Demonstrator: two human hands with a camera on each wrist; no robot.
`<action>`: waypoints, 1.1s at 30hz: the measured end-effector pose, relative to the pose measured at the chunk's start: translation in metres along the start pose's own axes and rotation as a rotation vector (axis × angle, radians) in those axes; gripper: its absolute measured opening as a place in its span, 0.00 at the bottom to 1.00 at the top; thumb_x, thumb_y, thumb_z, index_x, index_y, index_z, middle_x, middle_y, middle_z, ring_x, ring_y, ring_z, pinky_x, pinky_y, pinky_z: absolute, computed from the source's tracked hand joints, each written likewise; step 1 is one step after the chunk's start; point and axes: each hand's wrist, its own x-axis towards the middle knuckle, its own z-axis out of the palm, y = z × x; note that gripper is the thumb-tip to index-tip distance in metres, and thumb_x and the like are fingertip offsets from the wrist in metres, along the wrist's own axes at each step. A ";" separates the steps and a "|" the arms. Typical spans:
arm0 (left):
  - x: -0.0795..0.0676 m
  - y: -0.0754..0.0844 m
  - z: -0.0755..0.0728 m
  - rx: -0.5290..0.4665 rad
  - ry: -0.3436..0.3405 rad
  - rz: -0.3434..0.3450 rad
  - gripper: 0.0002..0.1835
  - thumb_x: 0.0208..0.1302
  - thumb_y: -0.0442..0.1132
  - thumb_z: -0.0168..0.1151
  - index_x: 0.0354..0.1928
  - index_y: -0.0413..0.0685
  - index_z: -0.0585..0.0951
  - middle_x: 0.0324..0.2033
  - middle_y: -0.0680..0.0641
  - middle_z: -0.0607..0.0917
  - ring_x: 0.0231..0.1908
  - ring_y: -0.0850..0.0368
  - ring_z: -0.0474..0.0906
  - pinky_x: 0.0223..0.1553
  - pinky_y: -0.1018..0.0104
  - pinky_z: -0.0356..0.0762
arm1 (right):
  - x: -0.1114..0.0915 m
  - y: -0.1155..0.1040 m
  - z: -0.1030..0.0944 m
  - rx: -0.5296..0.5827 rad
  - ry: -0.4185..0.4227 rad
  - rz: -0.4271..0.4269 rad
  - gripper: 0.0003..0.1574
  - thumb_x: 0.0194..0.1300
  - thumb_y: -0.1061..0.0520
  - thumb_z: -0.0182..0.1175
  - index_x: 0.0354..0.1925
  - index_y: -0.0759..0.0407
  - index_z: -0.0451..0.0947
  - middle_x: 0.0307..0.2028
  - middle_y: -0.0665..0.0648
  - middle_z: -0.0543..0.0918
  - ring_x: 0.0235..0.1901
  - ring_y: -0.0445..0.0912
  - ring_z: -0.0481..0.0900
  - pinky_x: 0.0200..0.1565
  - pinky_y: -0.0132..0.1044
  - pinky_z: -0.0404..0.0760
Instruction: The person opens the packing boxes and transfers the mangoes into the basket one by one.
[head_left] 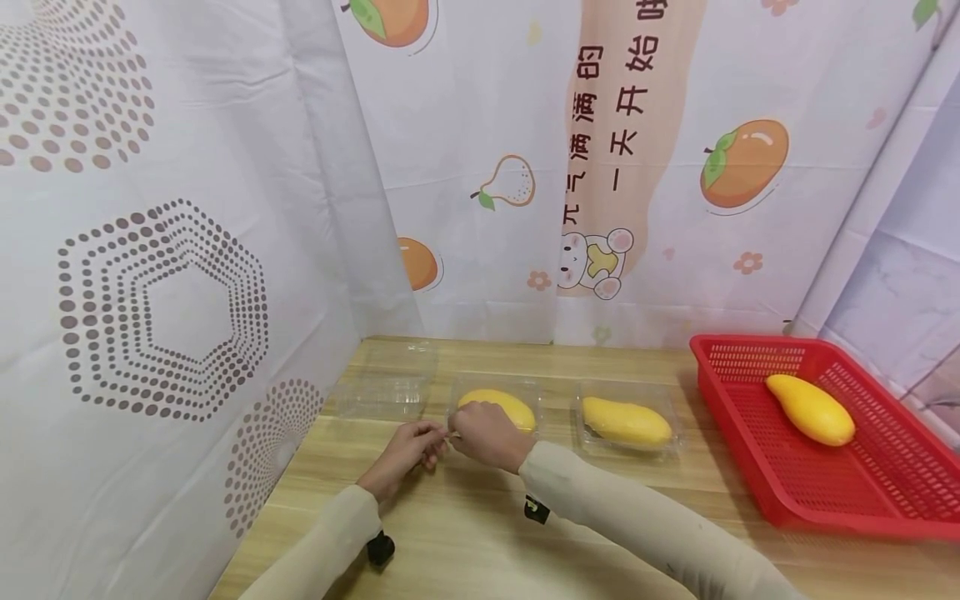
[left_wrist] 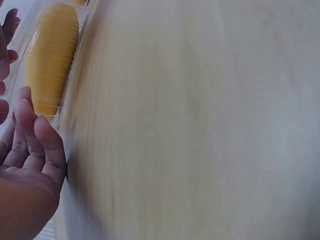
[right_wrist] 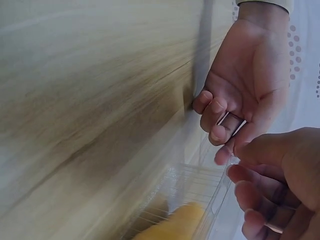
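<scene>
A clear plastic box (head_left: 531, 392) with a yellow mango (head_left: 510, 407) inside lies on the table in front of me. My left hand (head_left: 408, 454) is at its near left corner, thumb and forefinger pinching the rim. From the other side my right hand (head_left: 487, 437) reaches across the front of the box, and its thumb and forefinger pinch the same corner. The fingertips of both hands meet there, as the right wrist view shows. The left hand's other fingers (right_wrist: 212, 112) curl loosely. In the head view the right hand hides part of the box's front.
Right of the hands stands a second clear box (head_left: 671, 417) holding a mango (head_left: 626, 422). An opened clear box (head_left: 386, 398) lies at the back left. A red basket (head_left: 738, 442) with one mango (head_left: 813, 410) is at the far right. Printed curtains (head_left: 480, 108) border the table.
</scene>
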 end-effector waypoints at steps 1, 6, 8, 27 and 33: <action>0.000 0.000 0.000 -0.008 -0.001 0.000 0.17 0.75 0.46 0.62 0.50 0.36 0.83 0.35 0.43 0.85 0.27 0.59 0.75 0.30 0.69 0.77 | 0.001 0.000 0.000 -0.014 0.010 -0.006 0.18 0.69 0.57 0.68 0.22 0.51 0.78 0.16 0.44 0.66 0.18 0.36 0.57 0.20 0.28 0.60; 0.003 0.000 0.003 -0.036 0.005 -0.002 0.14 0.76 0.42 0.61 0.45 0.36 0.85 0.34 0.44 0.84 0.28 0.59 0.75 0.30 0.68 0.76 | 0.003 -0.003 0.003 -0.163 0.025 -0.039 0.15 0.72 0.59 0.65 0.25 0.52 0.81 0.18 0.45 0.70 0.18 0.37 0.58 0.19 0.28 0.62; 0.004 0.000 0.004 -0.033 0.005 0.001 0.13 0.76 0.41 0.60 0.44 0.37 0.84 0.34 0.44 0.84 0.28 0.59 0.74 0.31 0.68 0.76 | 0.004 -0.004 0.004 -0.240 0.017 -0.050 0.12 0.72 0.58 0.65 0.28 0.53 0.83 0.21 0.47 0.74 0.18 0.37 0.61 0.18 0.28 0.66; 0.014 0.001 0.009 -0.028 0.035 -0.004 0.10 0.67 0.32 0.52 0.29 0.41 0.79 0.29 0.48 0.80 0.28 0.57 0.73 0.30 0.68 0.74 | 0.010 -0.003 0.021 -0.396 0.039 -0.108 0.16 0.69 0.47 0.68 0.31 0.56 0.80 0.29 0.50 0.76 0.22 0.37 0.66 0.21 0.28 0.73; 0.015 -0.001 0.010 -0.001 0.057 0.011 0.13 0.72 0.32 0.48 0.32 0.36 0.81 0.29 0.47 0.81 0.28 0.57 0.74 0.30 0.68 0.75 | 0.014 0.000 0.015 -0.296 0.059 -0.084 0.13 0.71 0.56 0.65 0.30 0.58 0.77 0.27 0.51 0.73 0.22 0.38 0.66 0.19 0.27 0.71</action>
